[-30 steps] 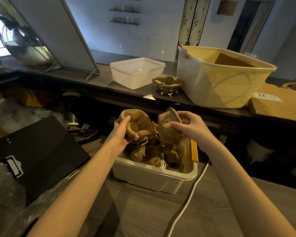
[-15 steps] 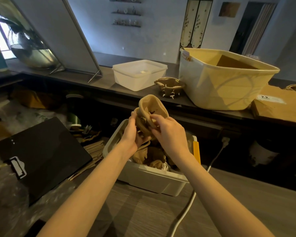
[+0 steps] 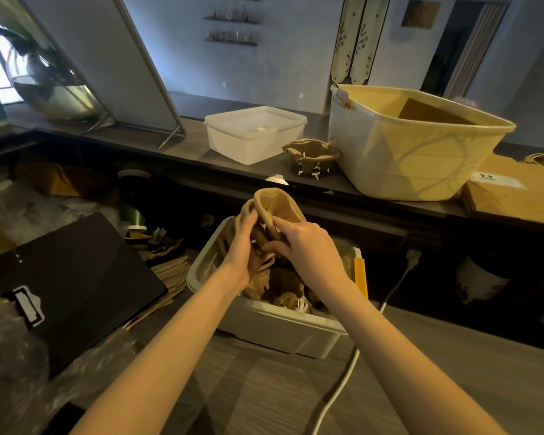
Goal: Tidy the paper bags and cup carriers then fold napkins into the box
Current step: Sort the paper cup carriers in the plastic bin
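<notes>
At the centre of the frame both hands hold a brown moulded-pulp cup carrier (image 3: 275, 208) above a small off-white plastic bin (image 3: 280, 328). The left hand (image 3: 244, 246) has its fingers curled round the carrier's left side, and the right hand (image 3: 302, 243) pinches its right edge with curled fingers. More brown pulp carriers (image 3: 280, 284) lie heaped inside the bin, which stands on the near grey wood-grain counter (image 3: 296, 397) beside a white cable (image 3: 339, 390). On the dark raised counter (image 3: 186, 149) across the upper middle, another brown cup carrier (image 3: 311, 157) sits between a translucent white lidded plastic box (image 3: 255, 133) and a large cream plastic tub (image 3: 415, 152), touching the tub's side. A flat brown paper bag (image 3: 515, 193) lies at the right edge, just beside the tub. A black clipboard (image 3: 69, 284) rests at lower left.
</notes>
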The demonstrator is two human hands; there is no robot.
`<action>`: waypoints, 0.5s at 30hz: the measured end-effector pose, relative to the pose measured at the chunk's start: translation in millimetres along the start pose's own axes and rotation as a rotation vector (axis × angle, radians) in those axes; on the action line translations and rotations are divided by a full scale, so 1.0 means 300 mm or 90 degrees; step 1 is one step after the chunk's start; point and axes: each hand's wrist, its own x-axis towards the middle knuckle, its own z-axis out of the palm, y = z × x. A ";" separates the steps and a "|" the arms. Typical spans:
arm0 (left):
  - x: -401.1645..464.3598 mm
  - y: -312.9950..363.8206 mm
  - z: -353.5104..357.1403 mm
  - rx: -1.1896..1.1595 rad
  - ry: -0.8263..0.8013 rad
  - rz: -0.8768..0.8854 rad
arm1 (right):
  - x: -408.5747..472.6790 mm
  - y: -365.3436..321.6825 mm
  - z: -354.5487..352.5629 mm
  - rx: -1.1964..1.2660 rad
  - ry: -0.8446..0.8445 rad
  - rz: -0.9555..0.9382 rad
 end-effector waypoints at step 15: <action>0.047 0.001 -0.034 0.046 0.094 -0.032 | -0.056 0.152 -0.011 0.211 0.045 0.292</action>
